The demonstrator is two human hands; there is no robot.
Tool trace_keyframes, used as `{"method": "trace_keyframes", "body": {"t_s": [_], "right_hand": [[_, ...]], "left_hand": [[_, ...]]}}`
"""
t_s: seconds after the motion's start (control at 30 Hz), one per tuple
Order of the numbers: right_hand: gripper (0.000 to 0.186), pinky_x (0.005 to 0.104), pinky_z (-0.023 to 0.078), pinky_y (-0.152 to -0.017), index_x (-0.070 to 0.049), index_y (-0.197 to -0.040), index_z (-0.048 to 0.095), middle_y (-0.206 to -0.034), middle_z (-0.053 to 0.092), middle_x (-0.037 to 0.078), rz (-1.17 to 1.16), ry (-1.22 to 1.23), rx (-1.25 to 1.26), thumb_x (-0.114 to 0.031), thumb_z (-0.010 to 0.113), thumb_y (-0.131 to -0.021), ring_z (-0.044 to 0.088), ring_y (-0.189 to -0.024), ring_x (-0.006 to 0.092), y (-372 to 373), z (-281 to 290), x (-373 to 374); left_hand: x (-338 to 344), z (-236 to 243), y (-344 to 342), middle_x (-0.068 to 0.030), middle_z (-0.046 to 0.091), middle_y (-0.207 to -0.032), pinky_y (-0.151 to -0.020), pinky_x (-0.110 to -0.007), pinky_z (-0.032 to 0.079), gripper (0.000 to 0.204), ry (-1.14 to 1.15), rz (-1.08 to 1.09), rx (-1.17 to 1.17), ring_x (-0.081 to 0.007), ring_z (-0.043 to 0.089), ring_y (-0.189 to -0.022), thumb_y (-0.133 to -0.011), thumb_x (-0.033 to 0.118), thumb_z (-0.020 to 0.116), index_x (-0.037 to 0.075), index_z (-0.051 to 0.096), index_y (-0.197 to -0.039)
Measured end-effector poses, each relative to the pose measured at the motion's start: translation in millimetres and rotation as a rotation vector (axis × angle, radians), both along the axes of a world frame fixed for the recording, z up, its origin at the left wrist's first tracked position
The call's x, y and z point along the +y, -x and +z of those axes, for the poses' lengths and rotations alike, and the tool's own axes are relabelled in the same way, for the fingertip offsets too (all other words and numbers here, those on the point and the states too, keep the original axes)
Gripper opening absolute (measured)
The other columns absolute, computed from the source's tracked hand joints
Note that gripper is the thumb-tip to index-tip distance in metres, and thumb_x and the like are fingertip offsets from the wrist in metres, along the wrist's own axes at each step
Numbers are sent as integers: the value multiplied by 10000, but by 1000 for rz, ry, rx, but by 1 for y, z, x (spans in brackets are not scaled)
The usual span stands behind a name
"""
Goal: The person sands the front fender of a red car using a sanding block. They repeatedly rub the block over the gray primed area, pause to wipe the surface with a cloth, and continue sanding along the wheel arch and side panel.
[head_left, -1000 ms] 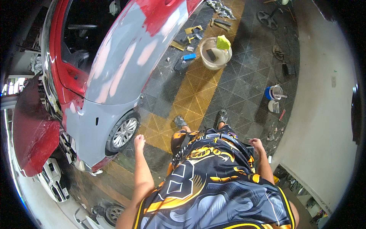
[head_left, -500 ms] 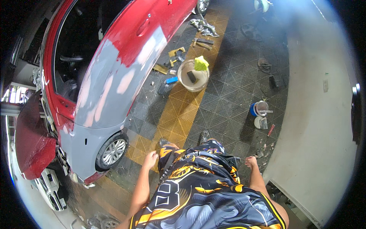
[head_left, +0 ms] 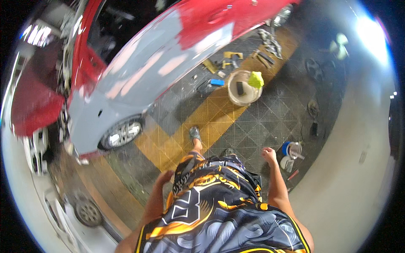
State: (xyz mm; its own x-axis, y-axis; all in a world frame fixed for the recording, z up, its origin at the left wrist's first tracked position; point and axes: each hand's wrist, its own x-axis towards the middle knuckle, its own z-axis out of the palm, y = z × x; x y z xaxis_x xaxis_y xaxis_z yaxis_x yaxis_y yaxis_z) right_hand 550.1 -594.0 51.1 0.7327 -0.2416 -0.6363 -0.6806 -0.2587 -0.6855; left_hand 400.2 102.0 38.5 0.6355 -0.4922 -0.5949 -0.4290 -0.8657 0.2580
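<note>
My left hand [head_left: 165, 177] hangs beside my shorts, dark and smeared, so its fingers do not show clearly. To the right of my body, my right hand [head_left: 268, 155] is held out with loosely curled fingers and nothing visible in them. Nearest to it is a blue-and-white tub [head_left: 292, 149] on the floor. Ahead stands a whitish bucket [head_left: 236, 100] with a dark block [head_left: 240, 88] inside and a yellow-green cloth [head_left: 255, 80] over its rim. The red car [head_left: 202, 21] on the left has grey and pinkish patches along its side; neither hand touches it.
By the bucket lie a blue block [head_left: 217, 82], yellow sanding tools [head_left: 209, 66] and a crumpled sheet [head_left: 271, 43]. A pale wall [head_left: 354, 177] bounds the right side. The car's front wheel [head_left: 122, 133] stands at left. A white car [head_left: 76, 236] is at lower left.
The view has turned left, so the car and bucket sit further right in the picture. My right hand has swung forward, my left hand back. One foot has stepped ahead.
</note>
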Motion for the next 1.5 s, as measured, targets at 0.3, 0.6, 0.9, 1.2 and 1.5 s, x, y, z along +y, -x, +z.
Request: {"method": "trace_keyframes", "body": {"t_s": [0.3, 0.6, 0.9, 1.2, 1.5], "right_hand": [[233, 327, 537, -663, -86, -973, 748, -728, 689, 87, 950, 498, -336, -240, 618, -856, 671, -694, 164, -52, -109, -8], [274, 307, 524, -624, -3, -1054, 694, -786, 686, 50, 900, 210, 80, -217, 619, -899, 636, -683, 144, -197, 57, 171], [272, 290, 520, -654, -5, -1117, 670, -869, 706, 57, 1149, 150, 162, -194, 622, -928, 679, -767, 157, -350, 62, 238], [235, 312, 531, -649, -12, -1008, 716, -854, 718, 75, 1645, 226, 94, -167, 580, -896, 699, -784, 170, -518, 39, 347], [233, 349, 562, -712, 34, -1001, 707, -803, 713, 122, 1888, 165, 8, -154, 604, -912, 716, -730, 216, -566, 53, 484]], "left_hand": [[27, 26, -63, -217, 667, -999, -809, -478, 512, 275, 426, 902, -56, -388, 659, -967, -953, 215, 505, 8, 647, -1066], [85, 45, -18, -164, 682, -995, -832, -446, 552, 198, 1, 1119, 54, -337, 675, -978, -933, 116, 481, 23, 644, -997], [14, 61, 16, -218, 687, -1071, -888, -469, 524, 313, 183, 1781, 127, -387, 662, -1017, -921, 217, 528, -1, 675, -1091], [-127, 62, -29, -289, 654, -1156, -986, -470, 460, 502, 329, 2263, 124, -429, 615, -1131, -975, 393, 504, -46, 643, -1175], [-288, 125, -153, -135, 718, -965, -742, -366, 554, 418, 1597, 2645, -7, -203, 662, -814, -963, 349, 579, -23, 698, -1113]]}}
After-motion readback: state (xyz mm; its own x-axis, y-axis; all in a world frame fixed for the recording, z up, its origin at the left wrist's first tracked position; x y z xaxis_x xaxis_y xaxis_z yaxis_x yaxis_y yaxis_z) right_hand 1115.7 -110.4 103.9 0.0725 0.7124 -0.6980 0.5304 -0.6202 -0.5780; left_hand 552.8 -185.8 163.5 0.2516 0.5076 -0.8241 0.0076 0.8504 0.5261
